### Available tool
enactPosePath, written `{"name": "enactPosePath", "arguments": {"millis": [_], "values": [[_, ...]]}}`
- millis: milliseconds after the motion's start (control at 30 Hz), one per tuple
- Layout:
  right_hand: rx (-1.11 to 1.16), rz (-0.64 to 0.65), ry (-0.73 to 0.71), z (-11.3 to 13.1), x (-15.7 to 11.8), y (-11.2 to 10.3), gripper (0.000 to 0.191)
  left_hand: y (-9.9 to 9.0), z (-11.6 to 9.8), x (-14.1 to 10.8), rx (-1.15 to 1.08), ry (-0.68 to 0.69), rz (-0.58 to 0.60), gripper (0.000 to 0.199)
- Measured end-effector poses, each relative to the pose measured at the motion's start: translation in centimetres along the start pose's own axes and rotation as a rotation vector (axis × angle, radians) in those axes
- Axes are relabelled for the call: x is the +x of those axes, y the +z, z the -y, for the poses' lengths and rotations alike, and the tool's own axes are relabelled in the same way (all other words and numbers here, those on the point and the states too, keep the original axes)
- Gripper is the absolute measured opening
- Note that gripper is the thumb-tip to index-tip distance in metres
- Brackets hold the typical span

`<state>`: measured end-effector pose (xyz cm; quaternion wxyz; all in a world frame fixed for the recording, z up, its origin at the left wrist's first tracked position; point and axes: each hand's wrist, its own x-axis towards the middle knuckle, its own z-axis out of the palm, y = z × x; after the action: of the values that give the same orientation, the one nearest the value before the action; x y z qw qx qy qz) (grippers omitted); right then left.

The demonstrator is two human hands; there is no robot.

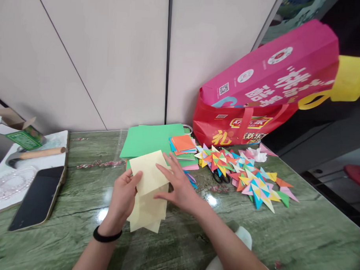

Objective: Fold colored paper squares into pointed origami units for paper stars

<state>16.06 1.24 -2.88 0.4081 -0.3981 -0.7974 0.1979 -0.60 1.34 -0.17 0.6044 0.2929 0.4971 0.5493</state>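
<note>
A square sheet of pale yellow paper (149, 170) is raised off the table. My left hand (125, 190) pinches its left edge, thumb on top. Spread fingers of my right hand (179, 186) reach over the sheet's right side; whether they touch it I cannot tell. Below it lie several more pale yellow sheets (149, 210), overlapping at uneven angles on the green table. Just beyond are large green sheets (152, 138) and a small stack of coloured squares topped with orange (183, 143). To the right of my right hand, folded multicoloured paper stars (256, 185) lie in a heap.
A red gift bag (215, 126) and a pink bag (277, 67) with a yellow handle stand at the back right. Black scissor handles (221, 178) show beside the stars. On the left are a phone (39, 197), a wooden-handled tool (42, 153) and an open box (25, 135).
</note>
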Motion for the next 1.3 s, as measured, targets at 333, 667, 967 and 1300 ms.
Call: {"name": "enactPosePath", "arguments": {"millis": [333,667,967,1300], "values": [[0.116,-0.162,0.037,-0.8,-0.3,1.1,0.045,0.0,0.0,-0.1,0.022,0.031,0.039,0.047],[0.952,-0.390,0.746,0.0,1.0,0.3,0.033,-0.5,0.2,0.2,0.137,0.115,-0.016,0.036],[0.971,-0.082,0.809,0.6,0.8,0.1,0.025,0.0,0.1,-0.5,0.185,0.123,0.267,0.067],[0.993,0.196,0.678,0.7,0.4,0.2,0.041,0.1,-0.1,-0.8,0.245,0.140,0.261,0.056]]}}
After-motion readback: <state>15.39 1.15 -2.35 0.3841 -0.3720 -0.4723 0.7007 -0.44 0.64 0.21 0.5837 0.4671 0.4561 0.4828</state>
